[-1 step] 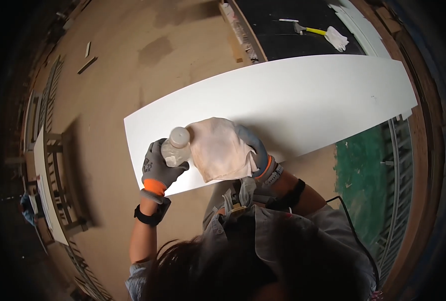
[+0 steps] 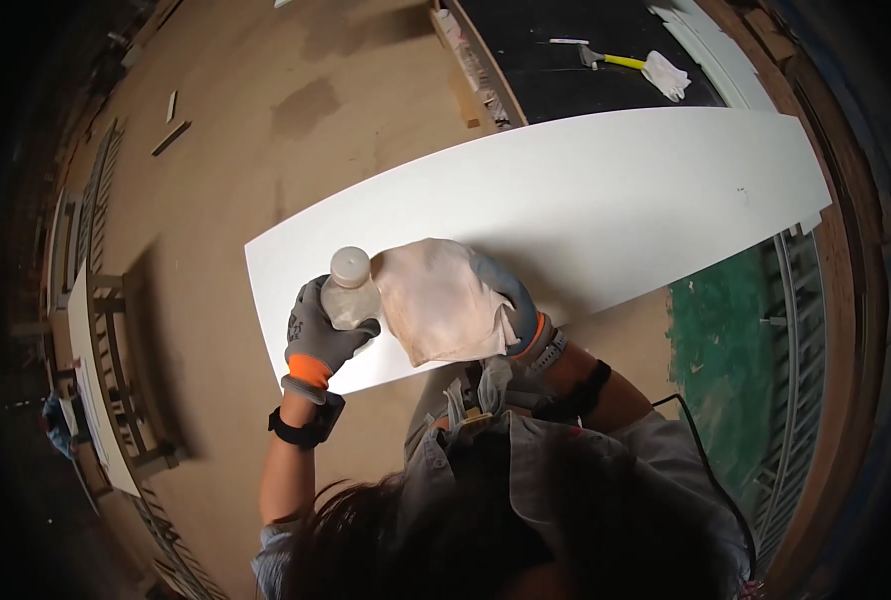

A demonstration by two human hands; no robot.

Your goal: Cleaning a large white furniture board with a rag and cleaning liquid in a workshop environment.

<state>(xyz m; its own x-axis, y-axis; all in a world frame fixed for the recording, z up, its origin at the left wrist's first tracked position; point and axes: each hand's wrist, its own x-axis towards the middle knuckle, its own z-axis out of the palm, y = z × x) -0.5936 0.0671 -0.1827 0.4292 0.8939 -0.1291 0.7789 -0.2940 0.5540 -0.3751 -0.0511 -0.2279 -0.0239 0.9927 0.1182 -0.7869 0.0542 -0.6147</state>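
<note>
My left hand (image 2: 322, 330), in a grey glove with an orange cuff band, is wrapped round a clear plastic bottle (image 2: 353, 300) with a whitish cap. My right hand (image 2: 510, 300), gloved in grey, grips a pale pinkish cloth (image 2: 435, 300) from its right side. The cloth spreads out beside the bottle and hides most of my right fingers. Both hands are over a long white panel (image 2: 605, 190), close to its near left end.
On a black surface (image 2: 545, 85) at the far right lie a yellow-handled hammer (image 2: 620, 62) and a white cloth or glove (image 2: 666, 76). A green board (image 2: 720, 350) and metal rails (image 2: 790, 330) are at the right. A wooden frame stand (image 2: 115, 380) stands at the left.
The bottle's cap has shifted slightly to the left and away from me, tilting in my left hand. The cloth stays in my right hand, almost unmoved.
</note>
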